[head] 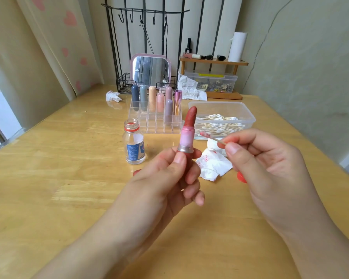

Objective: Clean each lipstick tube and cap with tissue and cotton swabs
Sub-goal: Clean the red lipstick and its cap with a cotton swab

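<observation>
- Red-brown lipstick tube (187,135) standing upright, the left hand (169,178) fingers gripping its base
- Right hand (270,158) fingers pinching a stained cotton swab (210,137) beside it, above the tabletop (69,178)

Both bare forearms reach forward from the lower edge of the view. The left hand (165,178) is raised, thumb up and fingers curled round the dark red base of an uncapped lipstick tube (186,137), holding it upright. The right hand (270,158), just beside it, pinches a stained wooden cotton swab (212,137) between thumb and forefinger, the other fingers loosely curled.
</observation>
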`<state>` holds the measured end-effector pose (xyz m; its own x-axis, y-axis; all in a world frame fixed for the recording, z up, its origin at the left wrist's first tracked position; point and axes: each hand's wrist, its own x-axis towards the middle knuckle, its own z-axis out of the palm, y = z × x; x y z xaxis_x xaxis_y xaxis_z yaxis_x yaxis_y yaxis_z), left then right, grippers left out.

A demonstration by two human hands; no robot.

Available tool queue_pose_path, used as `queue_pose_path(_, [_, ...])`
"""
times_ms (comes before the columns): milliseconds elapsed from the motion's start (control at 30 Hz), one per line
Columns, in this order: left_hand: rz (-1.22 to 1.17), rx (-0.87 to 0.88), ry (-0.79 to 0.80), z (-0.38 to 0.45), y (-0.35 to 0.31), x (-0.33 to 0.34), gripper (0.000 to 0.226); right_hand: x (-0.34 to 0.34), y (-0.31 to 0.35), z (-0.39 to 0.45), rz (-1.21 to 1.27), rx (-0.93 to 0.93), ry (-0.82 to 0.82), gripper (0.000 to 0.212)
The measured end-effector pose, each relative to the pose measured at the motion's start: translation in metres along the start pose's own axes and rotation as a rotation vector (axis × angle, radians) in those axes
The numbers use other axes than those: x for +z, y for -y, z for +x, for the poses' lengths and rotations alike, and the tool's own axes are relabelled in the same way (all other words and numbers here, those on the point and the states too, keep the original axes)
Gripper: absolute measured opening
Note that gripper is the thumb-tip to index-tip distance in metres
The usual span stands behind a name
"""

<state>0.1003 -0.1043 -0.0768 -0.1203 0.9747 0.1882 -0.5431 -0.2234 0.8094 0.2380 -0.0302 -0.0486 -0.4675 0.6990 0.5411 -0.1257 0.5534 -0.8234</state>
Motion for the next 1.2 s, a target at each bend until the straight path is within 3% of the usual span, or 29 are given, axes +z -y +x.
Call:
queue_pose_path(367, [0.323, 0.039, -0.025, -0.0070, -0.0010, 0.0027, 0.025, 0.0009, -0.0037, -0.0010, -0.034, -0.005, -0.019, 0.009])
queue_pose_path(767, [0.269, 0.038, 0.003, -0.0074, -0.0025, 0.0046, 0.025, 0.0009, -0.0038, -0.0009, -0.062, -0.014, -0.010, 0.006])
queue_pose_path(967, [0.244, 0.031, 0.007, -0.0064, -0.0028, 0.0051, 0.024, -0.0033, -0.0025, 0.0009, -0.028, 0.058, -0.094, 0.010])
queue_pose_path(1200, [0.251, 0.017, 0.023, -0.0074, -0.0014, 0.0051, 0.025, 0.0010, -0.0036, -0.0005, -0.029, -0.004, -0.020, 0.010])
